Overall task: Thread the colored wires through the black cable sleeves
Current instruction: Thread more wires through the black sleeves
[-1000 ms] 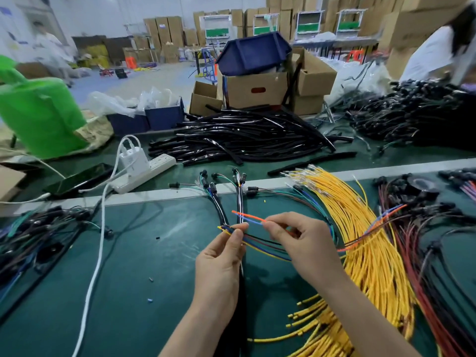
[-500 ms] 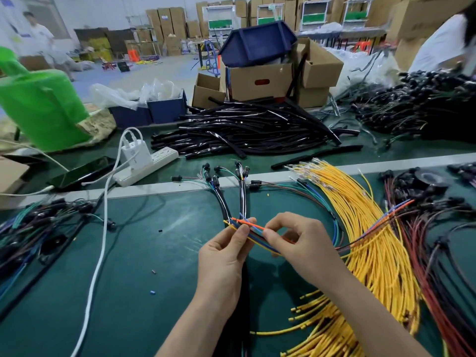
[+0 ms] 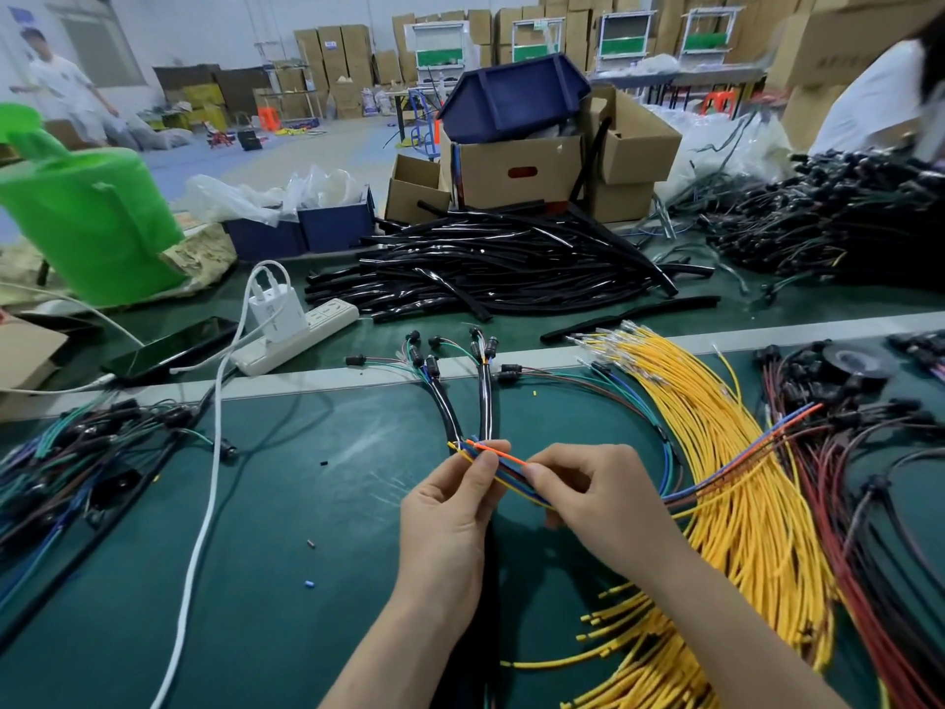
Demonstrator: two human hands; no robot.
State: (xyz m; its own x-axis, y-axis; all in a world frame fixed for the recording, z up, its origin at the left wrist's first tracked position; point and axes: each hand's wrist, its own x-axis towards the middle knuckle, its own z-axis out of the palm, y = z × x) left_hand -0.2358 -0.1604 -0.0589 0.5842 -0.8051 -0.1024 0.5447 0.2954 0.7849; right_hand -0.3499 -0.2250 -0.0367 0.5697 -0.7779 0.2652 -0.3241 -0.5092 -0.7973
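two hands: left hand and right hand, each grip pinched on the colored wires at the near middle of the bench. the fingers hide how many wires there are. two black cable sleeves run to the far side from there.

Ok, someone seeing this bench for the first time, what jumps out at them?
Probably the big fan of yellow wires spread over the right of the green mat, the brightest thing in view. Then the left hand and right hand at the centre, pinching a small bundle of colored wires between them, and the glossy heap of black cable sleeves piled behind.
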